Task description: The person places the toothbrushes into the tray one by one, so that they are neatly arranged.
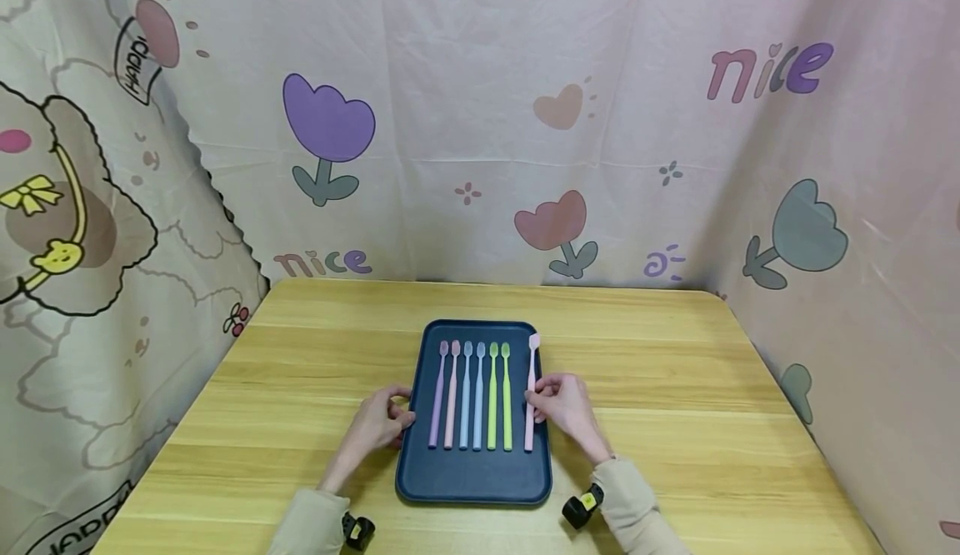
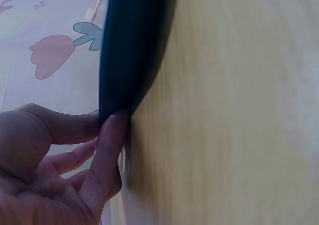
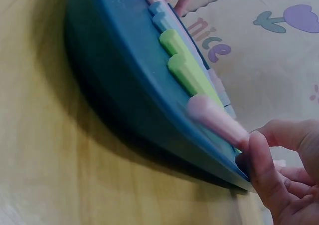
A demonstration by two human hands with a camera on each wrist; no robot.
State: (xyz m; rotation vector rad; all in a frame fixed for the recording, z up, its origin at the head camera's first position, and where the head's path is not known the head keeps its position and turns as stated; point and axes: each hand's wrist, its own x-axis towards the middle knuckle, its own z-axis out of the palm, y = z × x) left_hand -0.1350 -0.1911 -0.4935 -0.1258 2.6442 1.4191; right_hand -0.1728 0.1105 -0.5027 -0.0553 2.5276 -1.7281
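A dark blue tray [image 1: 472,480] lies on the table with a row of toothbrushes on it, heads toward the back. From left to right run a purple toothbrush [image 1: 437,409], a pink one, two blue toothbrushes [image 1: 464,409] and two green toothbrushes [image 1: 492,409]. My left hand [image 1: 378,418] pinches the tray's left rim between thumb and finger. Over the tray's right side, my right hand [image 1: 564,405] pinches the handle of another pink toothbrush [image 1: 529,437]. In the right wrist view this pink toothbrush [image 3: 217,116] appears near the tray's edge, apart from the green ones.
The wooden table [image 1: 315,355] extends around the tray. A printed curtain [image 1: 450,122] hangs behind the table and along both sides. Each wrist wears a small black camera, such as the right wrist camera [image 1: 582,506].
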